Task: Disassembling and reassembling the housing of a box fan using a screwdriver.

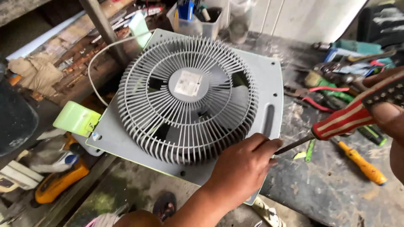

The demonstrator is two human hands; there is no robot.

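Nearby, ribbed round plastic fan grille (187,98)

Both hands are bare: the left hand (242,166) shows no glove, ring or watch, its forearm unsleeved; the right hand (389,111) likewise ungloved.

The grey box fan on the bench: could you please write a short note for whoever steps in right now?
Left hand: rests on the near right corner of the grey box fan, fingertips steadying the screwdriver shaft at the frame.
Right hand: grips the screwdriver by its red-and-white striped handle.
The fan lies flat on the workbench, round grille up, with its white cord trailing to the back left.
Done: cannot tell; the grille is still on.
Left: the corner under the screwdriver tip. Pliers and a yellow screwdriver lie to the right.
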